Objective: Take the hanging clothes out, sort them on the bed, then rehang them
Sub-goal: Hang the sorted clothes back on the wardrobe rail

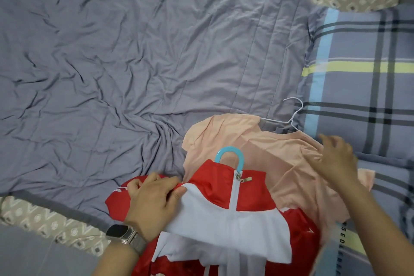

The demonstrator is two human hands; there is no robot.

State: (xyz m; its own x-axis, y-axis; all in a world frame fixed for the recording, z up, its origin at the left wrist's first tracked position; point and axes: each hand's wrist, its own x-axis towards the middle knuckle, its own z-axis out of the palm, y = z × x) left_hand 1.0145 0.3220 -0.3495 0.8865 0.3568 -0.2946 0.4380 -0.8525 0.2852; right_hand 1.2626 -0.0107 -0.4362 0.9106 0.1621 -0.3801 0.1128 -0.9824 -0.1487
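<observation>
A red and white zip jacket (226, 215) lies at the near edge of the bed, on a blue plastic hanger (230, 155) whose hook sticks out at the collar. My left hand (154, 201) grips the jacket's left shoulder. Under it lies a peach shirt (264, 152) on a white wire hanger (293, 116), its hook pointing towards the pillow. My right hand (336, 159), blurred, rests with spread fingers on the peach shirt's right shoulder.
A wrinkled grey-purple quilt (134, 63) covers most of the bed. A plaid pillow (363, 74) lies at the right, a second plaid piece (385, 197) below it. A patterned beige sheet (44, 222) shows at the near left edge and far right corner.
</observation>
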